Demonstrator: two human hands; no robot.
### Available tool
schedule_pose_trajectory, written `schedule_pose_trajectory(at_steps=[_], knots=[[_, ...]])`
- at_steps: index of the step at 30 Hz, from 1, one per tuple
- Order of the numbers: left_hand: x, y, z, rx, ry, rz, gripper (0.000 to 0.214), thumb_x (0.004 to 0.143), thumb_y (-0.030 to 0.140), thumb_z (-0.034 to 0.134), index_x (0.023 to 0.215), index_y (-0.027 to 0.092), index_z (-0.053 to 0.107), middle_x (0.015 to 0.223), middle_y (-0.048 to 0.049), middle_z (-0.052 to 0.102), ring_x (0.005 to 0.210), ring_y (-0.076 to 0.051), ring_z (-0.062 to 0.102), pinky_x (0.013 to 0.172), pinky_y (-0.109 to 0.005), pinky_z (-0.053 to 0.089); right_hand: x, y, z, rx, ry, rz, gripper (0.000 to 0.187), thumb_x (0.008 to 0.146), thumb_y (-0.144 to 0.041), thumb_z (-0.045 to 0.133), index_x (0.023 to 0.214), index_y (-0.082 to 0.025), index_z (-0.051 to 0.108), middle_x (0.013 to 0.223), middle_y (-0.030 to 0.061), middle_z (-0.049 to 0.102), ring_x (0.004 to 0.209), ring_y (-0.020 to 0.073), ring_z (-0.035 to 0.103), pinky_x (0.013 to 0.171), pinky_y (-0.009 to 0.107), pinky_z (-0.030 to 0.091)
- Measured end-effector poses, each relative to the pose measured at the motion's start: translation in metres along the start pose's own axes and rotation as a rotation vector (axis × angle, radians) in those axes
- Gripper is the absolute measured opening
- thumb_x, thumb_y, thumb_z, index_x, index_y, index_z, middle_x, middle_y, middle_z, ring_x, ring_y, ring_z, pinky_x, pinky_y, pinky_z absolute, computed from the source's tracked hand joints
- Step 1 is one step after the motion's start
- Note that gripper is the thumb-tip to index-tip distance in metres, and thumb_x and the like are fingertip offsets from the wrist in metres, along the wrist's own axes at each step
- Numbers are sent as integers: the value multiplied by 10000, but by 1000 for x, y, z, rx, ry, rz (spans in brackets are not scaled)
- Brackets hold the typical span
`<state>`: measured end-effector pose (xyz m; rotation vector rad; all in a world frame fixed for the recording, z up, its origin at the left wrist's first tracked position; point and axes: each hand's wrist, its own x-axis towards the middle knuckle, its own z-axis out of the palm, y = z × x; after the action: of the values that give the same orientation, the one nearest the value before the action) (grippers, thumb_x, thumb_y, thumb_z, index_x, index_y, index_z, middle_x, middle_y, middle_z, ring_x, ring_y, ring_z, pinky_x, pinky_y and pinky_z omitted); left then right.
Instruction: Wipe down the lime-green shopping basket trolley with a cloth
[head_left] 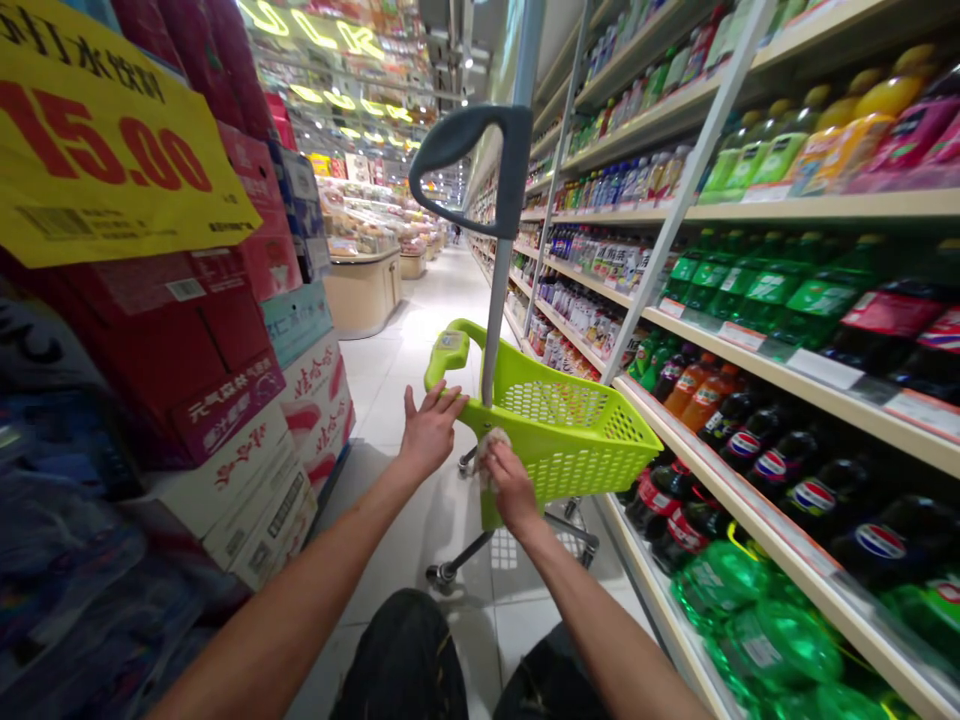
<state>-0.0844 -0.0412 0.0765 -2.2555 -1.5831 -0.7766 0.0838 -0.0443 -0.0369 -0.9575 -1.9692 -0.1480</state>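
Observation:
A lime green shopping basket (577, 430) on a wheeled frame stands in the aisle in front of me. A grey pull handle (480, 160) rises from it on a metal pole. My left hand (429, 432) rests on the basket's near rim, fingers stretched out. My right hand (511, 484) is closed on a white cloth (491, 442) and presses it against the basket's near corner.
Shelves of bottled soft drinks (757, 440) line the right side. Stacked red and white cartons (247, 400) with a yellow price sign (97, 140) stand on the left. The tiled aisle floor (420, 330) runs ahead to display counters (364, 290).

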Motion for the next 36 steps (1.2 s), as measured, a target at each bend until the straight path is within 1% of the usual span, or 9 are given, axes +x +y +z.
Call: schedule_pose_trajectory(at_steps=[4,10,15,18,22,25,31,34,36], knots=[[0,6,1,-16,32,-10,547,701,67,361,1199,265,474,1307,-13,465,1271,-221,295,1049,-554,-11,16,3,-8,-4,83,21,296,843,-157,406,1078,-195,583,1195,86,540,1207,202,399,1006,401,347],[-2,9,-2,-41,37,4,518,699,65,363,1157,263,503,1279,-12,495,1247,-216,331,1045,-541,-1,-24,6,-7,-9,-22,45,292,782,-84,412,941,-188,634,1002,80,622,1017,181,545,871,318,456],[9,17,-13,-88,51,-73,382,720,135,408,1048,240,571,1136,-22,600,1129,-213,444,1012,-459,176,41,-7,-42,64,183,179,439,727,-63,419,1120,-201,558,1212,90,502,1159,211,434,982,382,367],[16,23,-22,-99,37,-113,278,717,186,440,928,225,616,997,-28,651,1020,-216,505,961,-435,244,73,-9,-45,109,158,120,460,739,-51,386,1156,-176,534,1235,104,489,1173,202,424,996,369,358],[17,22,-28,-128,17,-87,231,705,170,451,841,240,624,963,-13,658,983,-207,521,946,-430,253,58,15,-42,63,89,114,511,680,5,330,1098,-154,577,1183,123,531,1130,212,464,964,400,390],[17,17,-28,-150,25,-80,250,707,190,469,903,246,614,986,-26,647,991,-216,518,949,-444,260,56,27,-64,4,143,143,477,669,3,340,1014,-170,619,1093,112,578,1059,220,511,912,418,430],[19,12,-19,-220,5,-123,188,763,281,463,869,245,614,957,-21,644,998,-222,521,1002,-541,162,171,-25,-131,-26,441,-223,372,821,-89,381,1117,-229,557,1261,44,464,1207,203,387,1023,421,331],[17,12,-17,-218,20,-78,167,776,277,462,844,252,612,879,-5,651,936,-205,542,1008,-542,152,221,-38,-137,-43,367,-410,349,864,-121,363,1142,-238,539,1285,22,452,1283,194,281,1062,443,265],[14,13,-18,-219,32,-61,157,766,258,481,861,254,606,876,-7,649,931,-207,542,1009,-548,143,224,-33,-127,-49,277,-488,332,873,-132,373,1141,-236,538,1259,26,488,1296,185,259,1069,454,246]])
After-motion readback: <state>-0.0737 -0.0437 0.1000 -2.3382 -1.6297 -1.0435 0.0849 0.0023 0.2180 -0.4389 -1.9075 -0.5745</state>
